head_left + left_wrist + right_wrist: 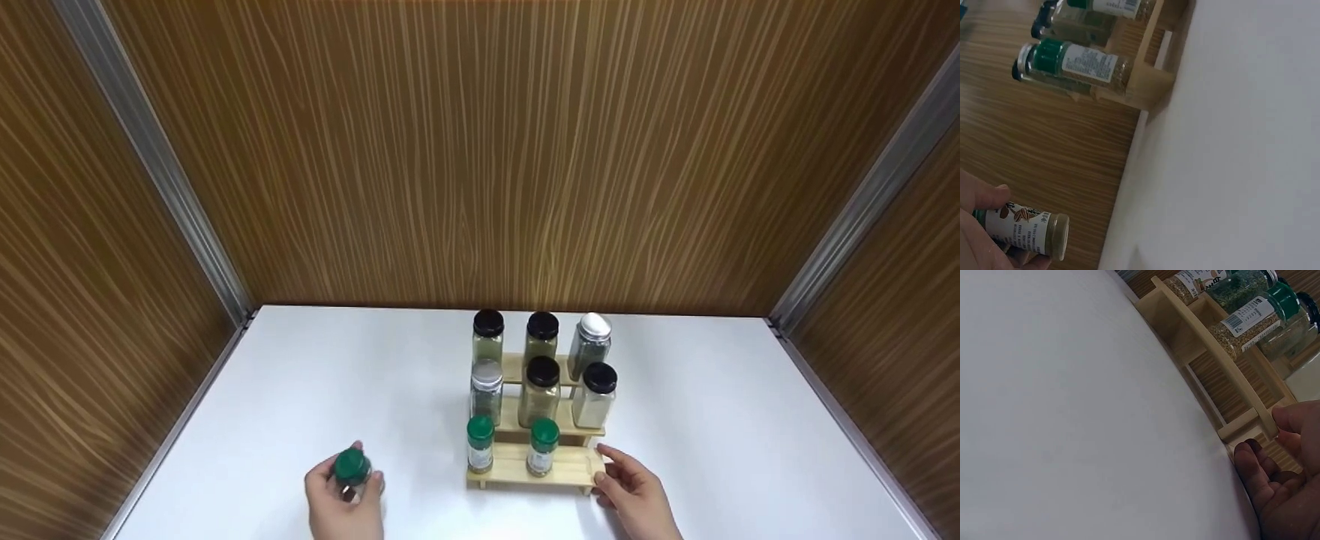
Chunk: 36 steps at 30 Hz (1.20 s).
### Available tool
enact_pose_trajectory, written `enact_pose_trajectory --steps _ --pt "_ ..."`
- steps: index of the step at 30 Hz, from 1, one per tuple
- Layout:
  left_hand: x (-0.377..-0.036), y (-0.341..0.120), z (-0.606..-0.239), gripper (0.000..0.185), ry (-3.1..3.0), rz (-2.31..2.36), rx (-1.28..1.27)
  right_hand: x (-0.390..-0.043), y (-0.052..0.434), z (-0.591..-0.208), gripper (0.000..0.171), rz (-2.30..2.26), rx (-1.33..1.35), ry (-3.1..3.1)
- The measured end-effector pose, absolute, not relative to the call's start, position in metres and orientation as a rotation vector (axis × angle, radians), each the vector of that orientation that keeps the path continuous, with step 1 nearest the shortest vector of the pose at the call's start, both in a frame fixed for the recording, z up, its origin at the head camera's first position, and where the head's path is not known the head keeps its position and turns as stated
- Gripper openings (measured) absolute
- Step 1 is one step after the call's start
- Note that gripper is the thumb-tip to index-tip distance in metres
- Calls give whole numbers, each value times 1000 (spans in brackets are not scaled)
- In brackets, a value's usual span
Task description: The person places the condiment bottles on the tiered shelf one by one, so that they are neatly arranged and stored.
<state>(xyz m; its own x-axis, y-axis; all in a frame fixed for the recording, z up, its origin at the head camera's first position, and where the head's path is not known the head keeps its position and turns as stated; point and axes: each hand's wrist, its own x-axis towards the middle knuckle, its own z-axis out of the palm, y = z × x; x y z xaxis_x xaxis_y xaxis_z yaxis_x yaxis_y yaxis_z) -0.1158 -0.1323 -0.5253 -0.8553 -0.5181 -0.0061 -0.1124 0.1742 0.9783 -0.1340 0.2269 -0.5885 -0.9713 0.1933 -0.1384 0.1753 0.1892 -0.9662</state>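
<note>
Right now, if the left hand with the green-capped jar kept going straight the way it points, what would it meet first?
Nothing close, it seems: the left hand points up the bare white table, left of the wooden rack, so the wood-grain back wall would likely come first. Depth is hard to judge.

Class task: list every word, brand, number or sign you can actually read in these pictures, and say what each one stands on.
No text can be read.
Jar in the left hand: printed label, too blurred.
Green-capped jar on the rack: small print, too small.
Jar near the right hand: barcode and print, illegible.
</note>
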Motion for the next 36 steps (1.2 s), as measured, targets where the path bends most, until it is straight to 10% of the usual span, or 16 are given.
enact_pose_trajectory --steps 36 --pt "-117 39 -452 54 -2053 -2032 -391 -134 231 -592 45 2038 -328 -2389"
